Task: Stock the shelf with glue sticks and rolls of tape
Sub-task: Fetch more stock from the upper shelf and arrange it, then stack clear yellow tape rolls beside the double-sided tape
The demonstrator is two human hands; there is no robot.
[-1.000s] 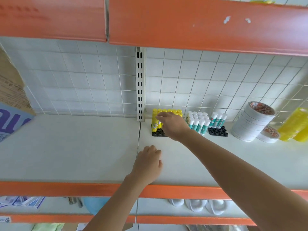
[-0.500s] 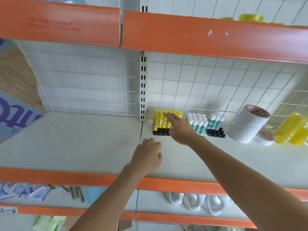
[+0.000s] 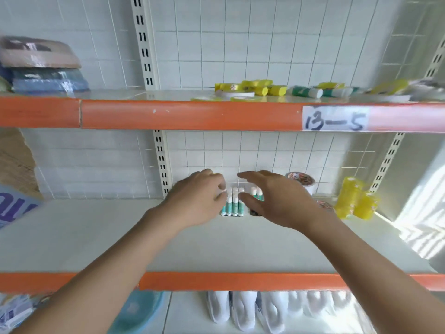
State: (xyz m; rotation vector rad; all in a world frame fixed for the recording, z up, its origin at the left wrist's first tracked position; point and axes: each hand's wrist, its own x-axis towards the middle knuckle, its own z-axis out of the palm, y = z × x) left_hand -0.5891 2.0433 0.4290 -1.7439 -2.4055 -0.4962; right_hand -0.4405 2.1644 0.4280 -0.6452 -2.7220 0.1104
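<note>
On the middle shelf a block of green-and-white glue sticks stands upright against the back grid. My left hand is right at their left side with its fingers curled at the white caps; whether it grips anything is hidden. It covers whatever stands to the left of them. My right hand hovers over the right part of the glue sticks, fingers spread and thumb low, holding nothing. A stack of tape rolls stands behind my right hand, and a flat roll lies beside it.
Yellow wrapped packs sit at the shelf's right. The upper shelf, labelled 13-5, carries yellow tape rolls, lying glue sticks and folded packages at the left. White slippers fill the shelf below. A cardboard box stands far left.
The view has tilted up, showing the upper shelf. My left hand has left the shelf's front and reached the glue sticks. My right hand has shifted right from the yellow sticks and spread open.
</note>
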